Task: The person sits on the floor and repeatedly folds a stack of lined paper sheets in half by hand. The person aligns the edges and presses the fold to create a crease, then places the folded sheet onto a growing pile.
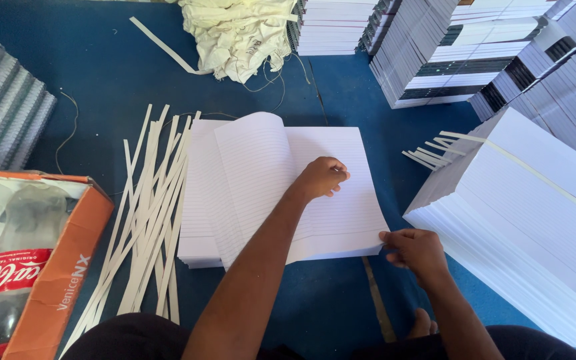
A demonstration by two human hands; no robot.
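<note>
**Hands on a stack of lined paper**

Left hand (321, 177) rests w/ fingers curled on top of the lined paper stack (328, 200), centre of the blue table (101, 80); one sheet bows up at left. Right hand (413, 248) pinches the stack's near-right corner. Cut paper strips (148, 213) lie just left; a taller paper pile (528, 220) sits right.

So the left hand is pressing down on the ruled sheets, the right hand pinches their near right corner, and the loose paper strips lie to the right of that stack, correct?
Not quite. The head view shows the loose paper strips lying to the left of the stack of ruled sheets, not the right. The rest holds: the left hand presses on the sheets, and the right hand pinches their near right corner.
</note>
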